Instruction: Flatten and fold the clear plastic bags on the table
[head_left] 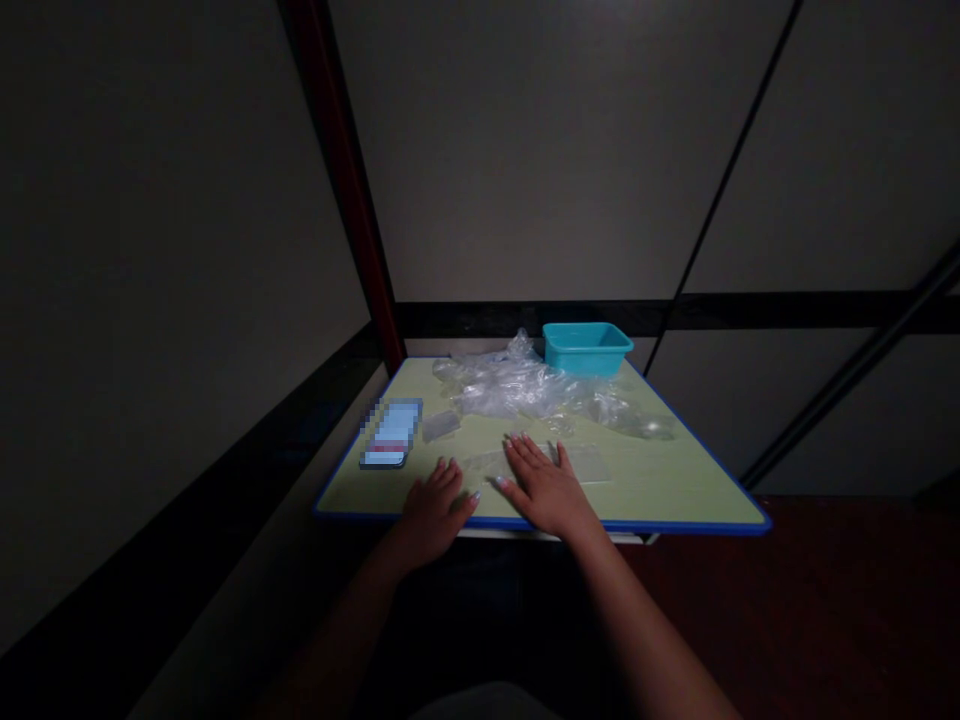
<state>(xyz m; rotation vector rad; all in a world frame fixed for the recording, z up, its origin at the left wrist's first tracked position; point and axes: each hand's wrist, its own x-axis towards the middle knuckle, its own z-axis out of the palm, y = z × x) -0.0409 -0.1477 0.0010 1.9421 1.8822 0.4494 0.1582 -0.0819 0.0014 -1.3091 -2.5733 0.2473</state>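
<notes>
My right hand (547, 488) lies flat, fingers spread, on a clear plastic bag (591, 464) that is spread on the table near its front edge. Part of the bag is under the palm and fingers. To the left, my left hand (435, 510) rests at the table's front edge with its fingers stretched out and nothing held. The bag's left end comes close to its fingertips; whether they touch, I cannot tell. Beyond both hands lies a crumpled heap of clear plastic (510, 385). A small greyish flat packet (441, 426) sits ahead of my left hand.
A phone (395, 432) with a lit, blurred screen lies at the table's left side. At the back right stands a turquoise plastic basin (589, 352). The pale green table (675, 490) has a blue rim. Grey wall panels rise behind and to the left.
</notes>
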